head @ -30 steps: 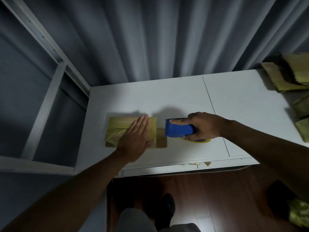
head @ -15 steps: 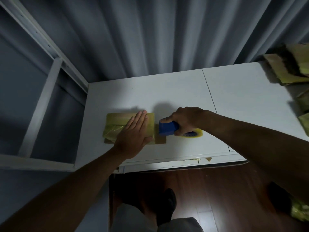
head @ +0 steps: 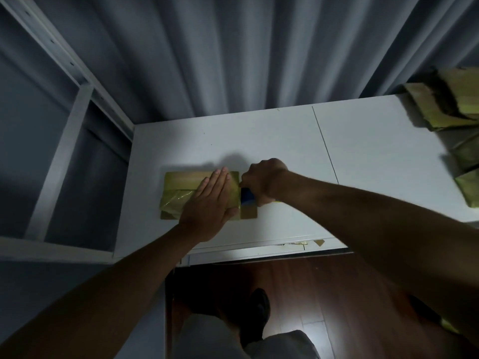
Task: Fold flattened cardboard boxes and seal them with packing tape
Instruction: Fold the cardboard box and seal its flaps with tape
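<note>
A small cardboard box [head: 181, 183], wrapped in yellowish tape, lies on the white table [head: 285, 141] near its front left. My left hand [head: 211, 200] presses flat on the box's right half, fingers straight. My right hand [head: 261, 181] grips a blue tape dispenser [head: 247, 197] right at the box's right end, above a brown flap [head: 248, 213]. Most of the dispenser is hidden under the hand.
Several taped cardboard packages [head: 451, 107] are piled at the table's far right. A grey metal frame [head: 64, 141] stands to the left, with curtains behind the table. Scraps of tape [head: 298, 243] stick to the table's front edge. My legs and wooden floor are below.
My right hand has carried the dispenser leftwards until it meets the box's right end. The left hand has stayed flat on the box.
</note>
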